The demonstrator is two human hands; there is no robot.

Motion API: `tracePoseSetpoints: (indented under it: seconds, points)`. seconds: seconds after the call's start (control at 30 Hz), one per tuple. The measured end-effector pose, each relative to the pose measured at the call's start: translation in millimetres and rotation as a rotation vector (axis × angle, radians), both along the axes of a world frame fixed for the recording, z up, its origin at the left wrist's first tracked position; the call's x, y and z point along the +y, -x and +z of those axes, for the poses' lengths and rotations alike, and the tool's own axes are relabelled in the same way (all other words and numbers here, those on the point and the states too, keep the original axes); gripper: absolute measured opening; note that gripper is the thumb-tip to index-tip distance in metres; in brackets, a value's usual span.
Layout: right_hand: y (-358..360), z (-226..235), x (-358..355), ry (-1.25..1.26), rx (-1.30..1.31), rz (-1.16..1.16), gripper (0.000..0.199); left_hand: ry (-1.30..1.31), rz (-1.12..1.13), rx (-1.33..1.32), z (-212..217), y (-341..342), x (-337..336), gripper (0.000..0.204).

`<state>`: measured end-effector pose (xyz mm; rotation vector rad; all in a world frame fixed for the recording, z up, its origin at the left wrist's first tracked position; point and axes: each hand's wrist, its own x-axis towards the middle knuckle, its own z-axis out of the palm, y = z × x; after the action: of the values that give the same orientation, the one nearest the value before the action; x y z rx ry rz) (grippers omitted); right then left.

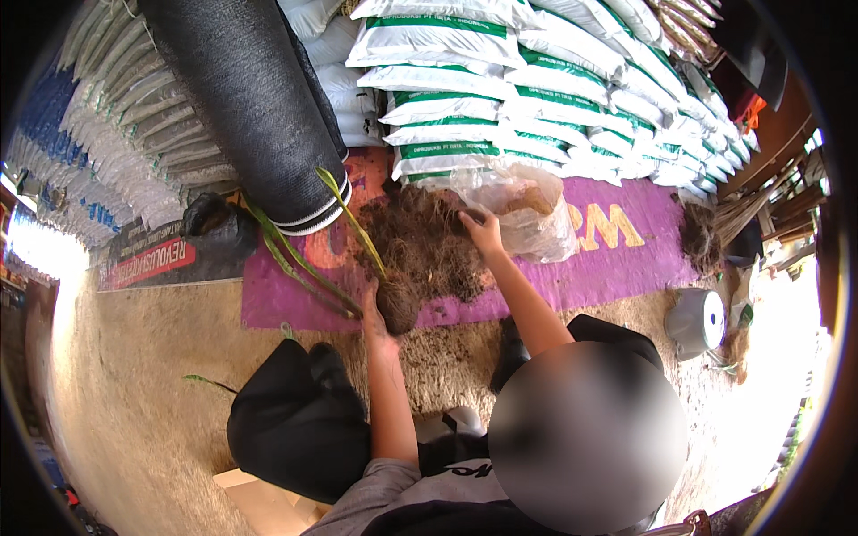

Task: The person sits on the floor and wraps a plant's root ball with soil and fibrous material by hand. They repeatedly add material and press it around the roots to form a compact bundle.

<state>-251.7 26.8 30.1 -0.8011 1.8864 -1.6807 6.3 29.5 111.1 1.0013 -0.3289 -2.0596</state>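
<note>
My left hand [379,323] is wrapped around the root ball [399,305] of a plant. Long narrow green leaves [295,268] with yellowish edges rise from it toward the black roll. To the right, my right hand [484,236] is at the edge of a heap of dark soil [424,237], its fingers curled on some of that soil. The heap, mixed with fibrous bits, lies on a purple printed sheet [617,263]. Just beyond my right hand, a clear plastic bag [554,223] with brown contents slumps against the stacked sacks.
White-and-green sacks [447,107] are piled along the far side. A large black mesh roll [241,98] leans at the left, by a black plastic bag [214,228] and more sacks [143,116]. A grey pot [688,323] lies tipped at the right; cardboard [268,500] is near my legs.
</note>
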Motion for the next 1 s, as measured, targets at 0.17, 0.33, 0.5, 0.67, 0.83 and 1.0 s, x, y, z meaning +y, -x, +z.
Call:
tracePoseSetpoints:
  seconds: [0.17, 0.33, 0.5, 0.67, 0.83, 1.0]
  points:
    - [8.2, 34.6, 14.8, -0.107, 0.246, -0.053, 0.028, 0.165, -0.008, 0.122, 14.6, -25.8, -4.5, 0.034]
    - [3.6, 31.4, 29.5, -0.194, 0.368, -0.056, 0.03, 0.21, 0.008, 0.201, 14.7, -51.6, -13.5, 0.034]
    - [-4.0, -0.6, 36.1, -0.387, 0.378, -0.001, 0.027, 0.138, 0.054, 0.169, 14.6, -53.9, -14.9, 0.032]
    - [-18.4, -40.6, 18.7, -0.497, 0.396, 0.016, 0.027, 0.099, 0.077, 0.106, 10.2, -41.7, -19.7, 0.033]
    - [-43.8, -59.5, -25.7, -0.335, 0.224, 0.025, 0.025, 0.017, 0.045, 0.111, -7.6, -26.9, -31.0, 0.035]
    - [-51.4, -78.7, -56.2, -0.509, 0.269, 0.139, 0.045, 0.09, 0.012, 0.115, -34.5, -14.5, -45.0, 0.037]
